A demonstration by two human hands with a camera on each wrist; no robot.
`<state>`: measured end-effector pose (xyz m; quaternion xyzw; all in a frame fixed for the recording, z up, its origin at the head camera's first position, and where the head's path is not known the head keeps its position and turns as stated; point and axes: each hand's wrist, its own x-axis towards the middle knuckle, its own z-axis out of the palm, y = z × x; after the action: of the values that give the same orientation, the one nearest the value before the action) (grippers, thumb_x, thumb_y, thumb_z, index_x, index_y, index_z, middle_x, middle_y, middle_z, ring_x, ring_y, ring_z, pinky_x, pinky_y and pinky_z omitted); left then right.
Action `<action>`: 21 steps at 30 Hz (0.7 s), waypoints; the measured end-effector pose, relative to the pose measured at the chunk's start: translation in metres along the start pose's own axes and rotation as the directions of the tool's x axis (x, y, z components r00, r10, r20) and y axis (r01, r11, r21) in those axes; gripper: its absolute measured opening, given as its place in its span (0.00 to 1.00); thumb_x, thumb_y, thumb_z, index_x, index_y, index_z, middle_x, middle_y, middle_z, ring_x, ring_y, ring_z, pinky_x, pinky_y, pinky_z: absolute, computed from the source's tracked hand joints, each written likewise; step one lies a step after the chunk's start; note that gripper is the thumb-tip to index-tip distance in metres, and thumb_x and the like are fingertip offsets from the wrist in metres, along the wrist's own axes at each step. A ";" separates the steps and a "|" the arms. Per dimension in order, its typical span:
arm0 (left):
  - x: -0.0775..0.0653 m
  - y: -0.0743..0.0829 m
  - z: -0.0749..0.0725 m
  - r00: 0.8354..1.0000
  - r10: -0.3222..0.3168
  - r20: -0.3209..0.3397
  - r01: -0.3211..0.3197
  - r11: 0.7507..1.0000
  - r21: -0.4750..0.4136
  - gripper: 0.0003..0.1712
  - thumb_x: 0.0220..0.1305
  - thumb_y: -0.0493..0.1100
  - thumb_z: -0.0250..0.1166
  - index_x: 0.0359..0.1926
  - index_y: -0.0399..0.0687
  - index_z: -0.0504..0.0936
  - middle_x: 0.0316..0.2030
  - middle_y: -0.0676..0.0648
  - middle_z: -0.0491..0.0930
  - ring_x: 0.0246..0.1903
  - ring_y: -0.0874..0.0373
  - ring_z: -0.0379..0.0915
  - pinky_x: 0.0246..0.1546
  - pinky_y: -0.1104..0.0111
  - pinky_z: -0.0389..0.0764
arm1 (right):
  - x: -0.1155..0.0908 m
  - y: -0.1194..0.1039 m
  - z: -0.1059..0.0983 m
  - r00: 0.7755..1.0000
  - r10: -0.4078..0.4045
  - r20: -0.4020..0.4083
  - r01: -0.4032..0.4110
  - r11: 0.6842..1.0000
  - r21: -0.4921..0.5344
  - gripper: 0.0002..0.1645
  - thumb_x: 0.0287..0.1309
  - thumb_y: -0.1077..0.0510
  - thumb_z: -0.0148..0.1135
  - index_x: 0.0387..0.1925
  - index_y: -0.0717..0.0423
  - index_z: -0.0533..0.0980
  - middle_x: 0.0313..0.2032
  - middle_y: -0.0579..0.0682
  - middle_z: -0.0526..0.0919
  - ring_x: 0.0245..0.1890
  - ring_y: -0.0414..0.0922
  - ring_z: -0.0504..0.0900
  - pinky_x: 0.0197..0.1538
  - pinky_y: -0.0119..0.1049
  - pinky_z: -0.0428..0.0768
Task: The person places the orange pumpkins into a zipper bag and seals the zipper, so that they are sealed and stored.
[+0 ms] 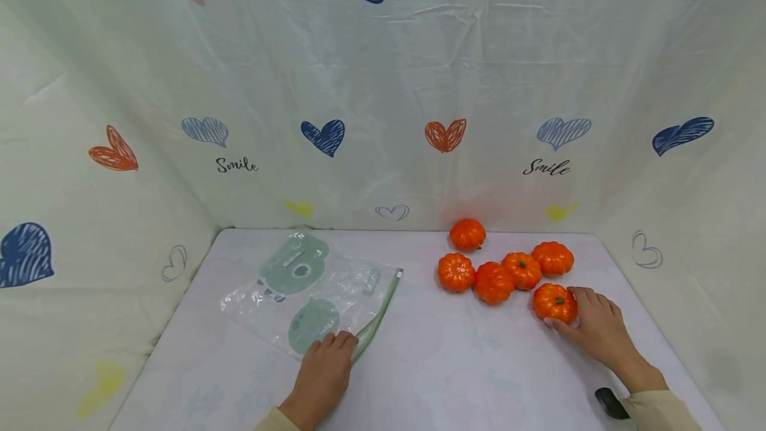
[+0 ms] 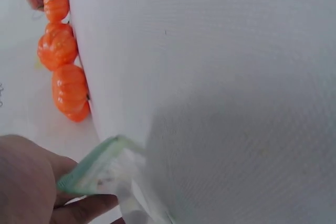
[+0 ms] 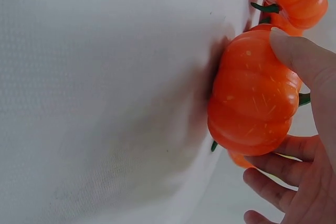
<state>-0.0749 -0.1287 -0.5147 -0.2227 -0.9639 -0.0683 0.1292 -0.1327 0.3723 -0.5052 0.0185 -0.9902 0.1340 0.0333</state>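
In the head view my left hand pinches the green-edged opening of a clear zip bag that lies flat with pale green animal prints on it. The left wrist view shows the bag's green edge between my thumb and fingers, with the mouth gaping a little. At the right, my right hand grips a small orange pumpkin with a green stem. In the right wrist view the thumb presses one side of this pumpkin and the fingers curl against the other.
Several more orange pumpkins sit in a loose group behind and left of the right hand, one near the table's back edge. A black object lies beside the right sleeve. A heart-printed curtain encloses the white table.
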 end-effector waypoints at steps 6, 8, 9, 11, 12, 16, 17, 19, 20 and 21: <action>0.001 0.003 -0.003 0.999 -0.035 0.027 0.034 0.999 0.030 0.15 0.51 0.32 0.78 0.41 0.47 0.88 0.40 0.51 0.85 0.38 0.52 0.78 0.35 0.60 0.78 | -0.003 -0.005 -0.003 1.000 -0.001 0.001 0.001 1.000 0.008 0.52 0.51 0.47 0.82 0.62 0.79 0.67 0.58 0.80 0.73 0.59 0.76 0.68 0.63 0.77 0.61; 0.002 0.004 -0.003 0.999 -0.036 0.024 0.035 0.999 0.036 0.14 0.50 0.32 0.79 0.39 0.47 0.89 0.39 0.51 0.85 0.37 0.53 0.77 0.35 0.60 0.77 | -0.005 -0.008 -0.004 1.000 -0.006 -0.005 0.006 1.000 0.007 0.52 0.51 0.47 0.82 0.62 0.79 0.67 0.57 0.80 0.73 0.59 0.76 0.69 0.63 0.77 0.61; 0.002 0.005 -0.003 0.999 -0.036 0.020 0.035 0.998 0.043 0.13 0.49 0.33 0.80 0.38 0.47 0.90 0.39 0.52 0.84 0.37 0.53 0.77 0.35 0.60 0.77 | -0.006 -0.009 -0.004 1.000 -0.009 -0.011 0.009 1.000 0.008 0.52 0.50 0.47 0.83 0.62 0.79 0.67 0.57 0.80 0.74 0.58 0.76 0.69 0.63 0.76 0.61; 0.003 0.006 -0.004 0.999 -0.038 0.004 0.037 0.998 0.054 0.14 0.49 0.33 0.80 0.38 0.47 0.90 0.39 0.52 0.84 0.36 0.53 0.76 0.36 0.60 0.76 | -0.008 -0.014 -0.005 1.000 -0.016 -0.019 0.016 1.000 0.010 0.52 0.50 0.46 0.83 0.62 0.79 0.68 0.57 0.80 0.74 0.58 0.75 0.70 0.63 0.76 0.61; 0.003 0.007 -0.004 0.999 -0.040 -0.009 0.040 0.998 0.056 0.14 0.48 0.34 0.80 0.39 0.46 0.90 0.39 0.52 0.84 0.37 0.53 0.76 0.36 0.60 0.76 | -0.010 -0.016 -0.006 1.000 -0.020 -0.024 0.020 1.000 0.012 0.53 0.49 0.46 0.83 0.62 0.79 0.68 0.57 0.79 0.75 0.58 0.75 0.70 0.63 0.75 0.61; 0.005 0.009 -0.005 0.997 -0.066 -0.051 0.068 0.997 0.044 0.19 0.47 0.35 0.79 0.43 0.45 0.90 0.43 0.52 0.83 0.40 0.52 0.77 0.40 0.58 0.77 | -0.015 -0.031 -0.009 0.999 -0.036 -0.033 0.036 0.999 0.010 0.53 0.48 0.46 0.84 0.62 0.77 0.68 0.57 0.77 0.76 0.59 0.74 0.71 0.64 0.75 0.61; 0.006 0.010 -0.005 0.996 -0.078 -0.052 0.080 0.996 0.039 0.20 0.47 0.35 0.79 0.45 0.45 0.90 0.44 0.51 0.83 0.41 0.52 0.77 0.41 0.57 0.77 | -0.016 -0.035 -0.010 0.999 -0.041 -0.035 0.042 0.999 0.007 0.53 0.48 0.46 0.84 0.62 0.77 0.68 0.57 0.77 0.76 0.59 0.73 0.71 0.64 0.75 0.62; 0.007 0.012 -0.006 0.994 -0.098 -0.055 0.100 0.995 0.029 0.22 0.48 0.37 0.79 0.47 0.45 0.90 0.46 0.51 0.83 0.43 0.51 0.77 0.44 0.55 0.77 | -0.018 -0.043 -0.010 0.998 -0.054 -0.037 0.054 0.999 -0.002 0.53 0.47 0.46 0.85 0.62 0.76 0.69 0.57 0.75 0.77 0.60 0.72 0.71 0.64 0.76 0.63; 0.007 0.013 -0.006 0.992 -0.108 -0.059 0.110 0.994 0.023 0.23 0.48 0.37 0.80 0.48 0.44 0.90 0.47 0.50 0.84 0.44 0.51 0.77 0.46 0.54 0.77 | -0.019 -0.047 -0.010 0.997 -0.065 -0.041 0.065 0.998 -0.006 0.53 0.47 0.46 0.85 0.62 0.75 0.69 0.57 0.74 0.77 0.60 0.72 0.71 0.63 0.76 0.64; 0.008 0.014 -0.006 0.991 -0.115 -0.066 0.117 0.993 0.019 0.24 0.47 0.38 0.80 0.49 0.44 0.90 0.47 0.50 0.84 0.45 0.51 0.77 0.46 0.54 0.77 | -0.020 -0.051 -0.010 0.996 -0.073 -0.043 0.073 0.997 -0.008 0.53 0.47 0.47 0.85 0.62 0.75 0.69 0.57 0.74 0.77 0.60 0.72 0.72 0.63 0.76 0.64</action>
<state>-0.0744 -0.1145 -0.5059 -0.1625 -0.9712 -0.0720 0.1587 -0.1097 0.3262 -0.4835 0.0516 -0.9884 0.1299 0.0599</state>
